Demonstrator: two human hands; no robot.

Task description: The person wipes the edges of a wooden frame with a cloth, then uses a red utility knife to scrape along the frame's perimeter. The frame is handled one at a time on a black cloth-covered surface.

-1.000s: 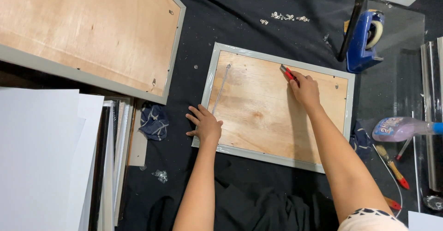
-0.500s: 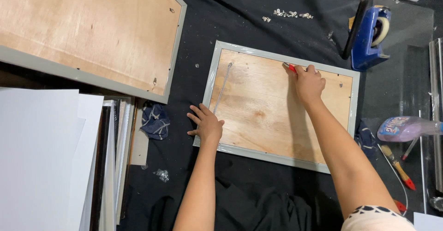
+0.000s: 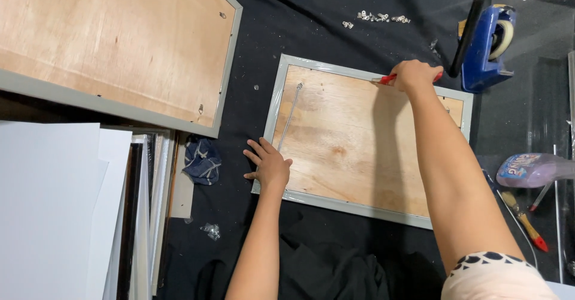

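Plywood-backed frame (image 3: pixel 359 150), likely stiff and light, lies pinned by flat, spread left hand (image 3: pixel 269 167) while right hand (image 3: pixel 414 75) grips red-handled tool (image 3: pixel 388 79).

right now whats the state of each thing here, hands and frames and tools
left hand: flat, fingers spread, pressing the small frame's lower left corner
right hand: closed around a red-handled tool
red-handled tool: gripped, tip at the small frame's top edge
small frame: lying face down, plywood back up
large frame: lying face down, untouched
tape dispenser: upright, roll loaded
blue rag: crumpled on the black cloth
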